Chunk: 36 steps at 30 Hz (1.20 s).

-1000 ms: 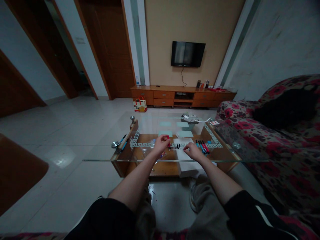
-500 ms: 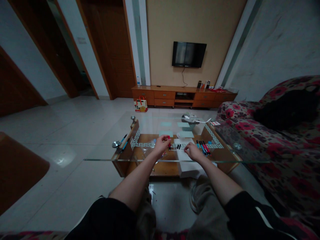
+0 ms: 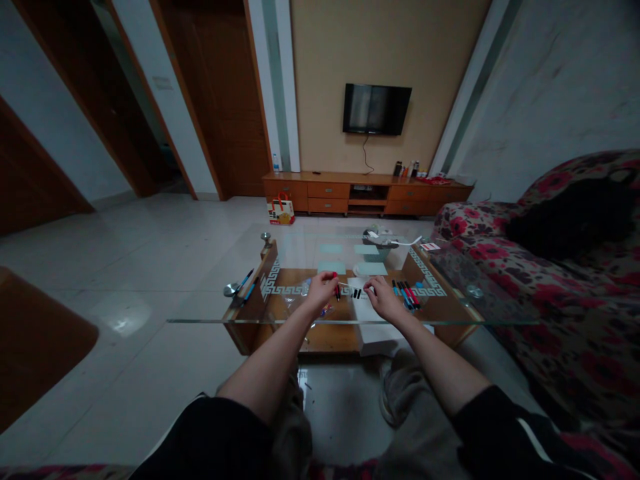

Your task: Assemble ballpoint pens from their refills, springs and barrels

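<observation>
My left hand (image 3: 321, 291) is closed on a small red pen part (image 3: 335, 275) above the glass coffee table (image 3: 200, 320). My right hand (image 3: 383, 297), fingers pinched, holds a thin white stick (image 3: 353, 286), which spans the gap toward my left hand. Whether the stick touches the red part is too small to tell. Just below my left fingers is a dark pen piece with some red (image 3: 338, 294). Small black caps (image 3: 357, 293) lie between my hands. To the right of my right hand, several blue, red and black pens (image 3: 407, 295) lie in a row.
Blue-and-black pens (image 3: 246, 287) lie near the table's left side. A clear plastic bag (image 3: 296, 304) is beside my left wrist. A white box (image 3: 373, 337) shows under the glass near my right forearm. A floral sofa (image 3: 565, 320) stands at right.
My right hand has risen and moved slightly left, lifting the thin white stick from lower down. My left hand has shifted a little left, still closed on the red part.
</observation>
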Motion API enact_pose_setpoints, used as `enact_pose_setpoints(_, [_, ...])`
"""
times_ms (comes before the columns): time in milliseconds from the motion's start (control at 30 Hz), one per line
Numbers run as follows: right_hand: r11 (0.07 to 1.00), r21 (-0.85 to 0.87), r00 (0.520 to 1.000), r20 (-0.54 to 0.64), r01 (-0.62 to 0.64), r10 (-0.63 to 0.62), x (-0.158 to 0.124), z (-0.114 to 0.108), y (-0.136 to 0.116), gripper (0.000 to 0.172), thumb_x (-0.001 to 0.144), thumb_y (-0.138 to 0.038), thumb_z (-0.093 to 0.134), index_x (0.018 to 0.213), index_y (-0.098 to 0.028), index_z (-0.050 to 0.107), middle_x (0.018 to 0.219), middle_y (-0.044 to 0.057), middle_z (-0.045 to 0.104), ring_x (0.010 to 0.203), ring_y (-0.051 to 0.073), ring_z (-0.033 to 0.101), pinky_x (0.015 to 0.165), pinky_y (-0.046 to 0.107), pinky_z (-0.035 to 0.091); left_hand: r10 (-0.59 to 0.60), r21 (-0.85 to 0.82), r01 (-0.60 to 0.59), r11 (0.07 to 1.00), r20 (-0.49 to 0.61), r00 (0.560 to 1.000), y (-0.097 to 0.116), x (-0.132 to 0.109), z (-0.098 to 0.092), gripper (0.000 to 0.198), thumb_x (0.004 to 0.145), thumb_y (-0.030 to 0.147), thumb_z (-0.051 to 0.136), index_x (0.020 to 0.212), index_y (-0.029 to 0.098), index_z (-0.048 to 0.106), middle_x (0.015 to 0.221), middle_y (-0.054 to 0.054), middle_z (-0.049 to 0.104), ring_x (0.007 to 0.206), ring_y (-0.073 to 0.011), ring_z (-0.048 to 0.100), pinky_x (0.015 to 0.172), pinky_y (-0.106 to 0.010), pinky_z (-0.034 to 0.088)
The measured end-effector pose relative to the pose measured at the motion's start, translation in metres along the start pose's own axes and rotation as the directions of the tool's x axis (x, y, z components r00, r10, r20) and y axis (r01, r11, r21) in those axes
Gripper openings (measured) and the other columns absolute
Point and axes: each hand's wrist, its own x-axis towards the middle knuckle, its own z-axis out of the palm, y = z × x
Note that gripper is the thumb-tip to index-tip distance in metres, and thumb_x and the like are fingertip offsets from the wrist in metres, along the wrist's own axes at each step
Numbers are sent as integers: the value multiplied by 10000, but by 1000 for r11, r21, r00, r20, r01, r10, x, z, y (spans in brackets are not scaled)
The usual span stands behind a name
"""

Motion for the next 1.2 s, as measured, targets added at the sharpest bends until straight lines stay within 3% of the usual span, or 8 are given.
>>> enact_pose_setpoints(200, [999, 41, 1000, -26, 9, -8, 0, 2, 0, 116, 921, -238, 509, 928, -198, 617, 951, 67, 625, 870, 197, 583, 806, 310, 448, -1, -38, 3, 999, 51, 999, -2, 0, 1, 229, 774, 290, 747, 907, 131, 648, 802, -39, 682, 627, -139, 677, 628, -278, 561])
enact_pose_setpoints(367, [951, 289, 989, -63, -109, 133, 3, 11, 3, 173, 888, -331, 549, 892, -188, 645, 821, 36, 671, 764, 184, 605, 724, 304, 462, 27, -47, -26, 999, 22, 999, -7, 5, -2, 236, 762, 273, 760, 904, 114, 657, 762, -40, 683, 640, -133, 669, 644, -267, 561])
enact_pose_setpoints(467, [839, 498, 956, -63, -220, 288, 5, 14, 2, 253, 825, -419, 618, 861, -172, 657, 781, 40, 682, 708, 181, 605, 662, 298, 469, 36, -53, -35, 998, 10, 999, -9, 7, -2, 235, 753, 260, 766, 900, 109, 663, 751, -37, 683, 643, -131, 665, 647, -265, 562])
enact_pose_setpoints(600, [593, 721, 871, 31, -359, 490, 5, 12, -5, 332, 746, -455, 698, 919, -174, 661, 810, 50, 699, 652, 158, 584, 538, 248, 412, 35, -69, -34, 997, 24, 999, -7, 5, -1, 243, 741, 264, 778, 893, 108, 669, 740, -39, 693, 645, -135, 671, 669, -278, 568])
enact_pose_setpoints(700, [447, 798, 811, 87, -405, 579, 4, 10, -9, 372, 675, -428, 773, 940, -190, 667, 811, 37, 697, 652, 142, 579, 533, 230, 401, 29, -80, -24, 997, 57, 998, -5, 2, 0, 232, 746, 263, 778, 877, 108, 666, 722, -42, 698, 652, -143, 679, 685, -289, 572])
enact_pose_setpoints(833, [327, 849, 761, 128, -416, 636, 3, 7, -12, 418, 605, -384, 835, 955, -218, 677, 781, 8, 685, 658, 135, 583, 548, 227, 404, 5, -82, 5, 997, 117, 993, -3, -2, 3, 247, 730, 269, 796, 861, 113, 657, 700, -39, 695, 646, -154, 680, 667, -292, 569])
enact_pose_setpoints(967, [254, 875, 762, 179, -413, 622, 4, 4, -20, 415, 598, -375, 850, 961, -244, 699, 828, 4, 688, 684, 128, 582, 554, 217, 405, -14, -71, 27, 997, 180, 984, -2, -5, 6, 265, 734, 270, 796, 888, 119, 642, 723, -35, 697, 658, -155, 684, 700, -314, 573])
enact_pose_setpoints(1200, [225, 893, 791, 199, -390, 579, 6, 2, -33, 304, 661, -439, 809, 844, -224, 697, 944, 19, 704, 691, 106, 561, 541, 195, 409, -47, 42, 36, 998, 295, 954, 3, -13, 7, 274, 749, 285, 783, 931, 125, 656, 825, -44, 706, 668, -133, 670, 674, -283, 553])
